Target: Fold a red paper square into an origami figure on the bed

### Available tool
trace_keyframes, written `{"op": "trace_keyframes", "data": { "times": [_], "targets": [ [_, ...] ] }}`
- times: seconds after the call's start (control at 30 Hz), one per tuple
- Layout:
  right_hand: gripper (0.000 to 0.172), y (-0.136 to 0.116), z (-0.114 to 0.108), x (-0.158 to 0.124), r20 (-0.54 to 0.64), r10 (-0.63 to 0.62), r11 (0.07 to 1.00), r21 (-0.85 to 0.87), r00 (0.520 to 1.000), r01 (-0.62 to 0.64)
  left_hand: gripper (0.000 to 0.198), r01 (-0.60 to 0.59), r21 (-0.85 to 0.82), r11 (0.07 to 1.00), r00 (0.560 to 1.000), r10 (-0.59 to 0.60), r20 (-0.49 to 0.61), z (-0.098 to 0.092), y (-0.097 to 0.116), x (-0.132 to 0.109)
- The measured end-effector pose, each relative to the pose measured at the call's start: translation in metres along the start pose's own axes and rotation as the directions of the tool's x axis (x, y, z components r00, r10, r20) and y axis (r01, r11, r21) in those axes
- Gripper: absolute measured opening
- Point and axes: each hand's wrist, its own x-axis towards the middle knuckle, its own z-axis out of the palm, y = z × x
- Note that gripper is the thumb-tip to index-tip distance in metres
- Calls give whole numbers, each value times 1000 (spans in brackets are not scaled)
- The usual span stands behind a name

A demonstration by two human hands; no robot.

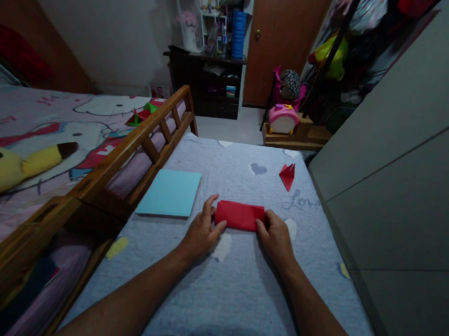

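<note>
A folded red paper (pixel 239 214) lies as a flat rectangle on the pale blue bedspread (pixel 240 290) in front of me. My left hand (pixel 202 231) pinches its left end between thumb and fingers. My right hand (pixel 275 237) grips its right end in the same way. Left of the hands lies a light blue paper sheet (pixel 170 192), flat and untouched. A small folded red paper figure (pixel 287 175) sits farther off to the right, well apart from both hands.
A wooden bed rail (pixel 135 142) runs along the left, with a second bed and a yellow plush toy (pixel 4 167) beyond it. A grey wardrobe (pixel 399 173) stands close on the right. A dark shelf unit (pixel 210 83), a door and toys are at the far end.
</note>
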Motion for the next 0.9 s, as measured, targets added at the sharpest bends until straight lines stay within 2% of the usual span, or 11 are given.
{"op": "trace_keyframes", "data": {
  "times": [0.1,0.2,0.3,0.4,0.63,0.9],
  "targets": [
    [13,-2,1,0,-5,3,999,-42,1000,-3,50,-53,145,988,998,59,-38,2,-3,2],
    [13,-3,3,0,-23,38,999,-7,999,-39,36,-129,266,955,988,146,-48,5,-5,4],
    [28,-3,5,0,-70,97,994,53,993,-93,30,-145,380,913,985,168,-28,7,-6,5],
    [37,-2,7,-1,-107,97,994,70,990,-89,27,-137,472,871,986,165,-19,9,-6,6],
    [30,-5,3,-3,-62,81,994,73,995,-77,26,-127,522,843,987,159,-17,10,-8,11],
    [15,-3,4,-5,-52,30,999,-44,998,-32,21,-94,518,850,993,120,-17,10,-7,14]
  ]
}}
